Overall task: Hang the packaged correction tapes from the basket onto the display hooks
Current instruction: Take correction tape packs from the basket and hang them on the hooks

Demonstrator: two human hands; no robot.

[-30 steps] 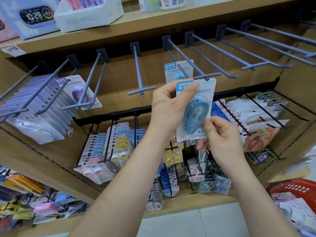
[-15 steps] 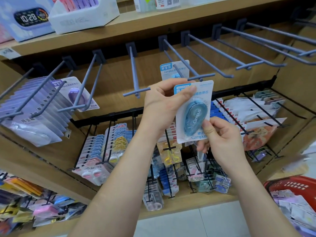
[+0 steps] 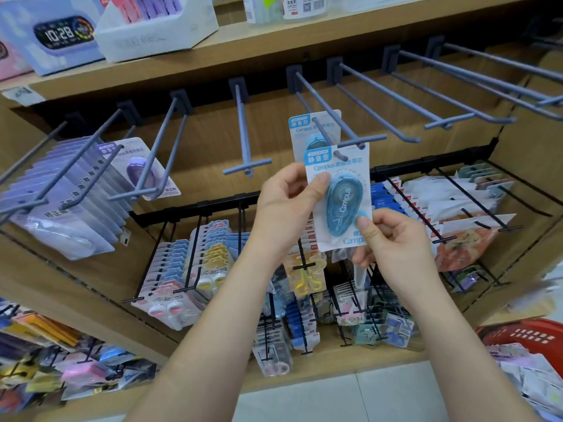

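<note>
Low on the right stands a red basket with more packets inside it, well apart from both hands. Above it, the right hand has its grip closed on the lower right corner of the packaged correction tape: the thumb presses on the front of the card just beside the blue tape body, and the other fingers are curled behind. The left hand has its grip closed on the left edge of the same package, a little higher, with the thumb on the front and the fingers behind the card. The package is upright between the two hands, in front of the shelf. The hanging hole at its top is at the tip of a grey display hook. Further back on this hook hangs a second blue package, touching neither hand. Far to the left, purple correction tapes fill other hooks, under a wooden shelf.
</note>
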